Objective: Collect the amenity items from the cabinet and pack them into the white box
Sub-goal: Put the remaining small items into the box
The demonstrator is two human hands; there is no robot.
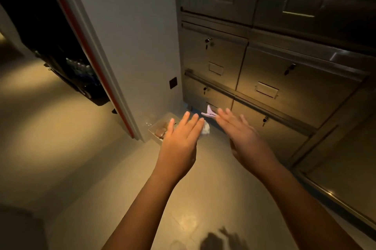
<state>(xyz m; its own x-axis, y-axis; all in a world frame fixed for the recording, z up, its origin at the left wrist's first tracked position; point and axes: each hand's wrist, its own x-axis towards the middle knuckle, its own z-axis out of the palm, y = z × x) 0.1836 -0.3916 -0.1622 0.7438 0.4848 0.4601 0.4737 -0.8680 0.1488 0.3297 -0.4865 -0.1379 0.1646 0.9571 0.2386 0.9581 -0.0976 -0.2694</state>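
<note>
A white box lies on the floor at the foot of the wall, with brownish items inside; my left hand covers much of it. My left hand is stretched out above it, fingers straight and spread, holding nothing. A small white crumpled item shows just past its fingertips. My right hand reaches toward the bottom drawer of the metal cabinet, fingers straight and empty. A pale purple item sits by the lowest drawer, just beyond my right fingertips.
The cabinet's drawers have keys in their locks and label holders, and all look closed. A white door panel with a red edge stands to the left. Behind it is a dark trolley holding water bottles. Beige floor spreads below.
</note>
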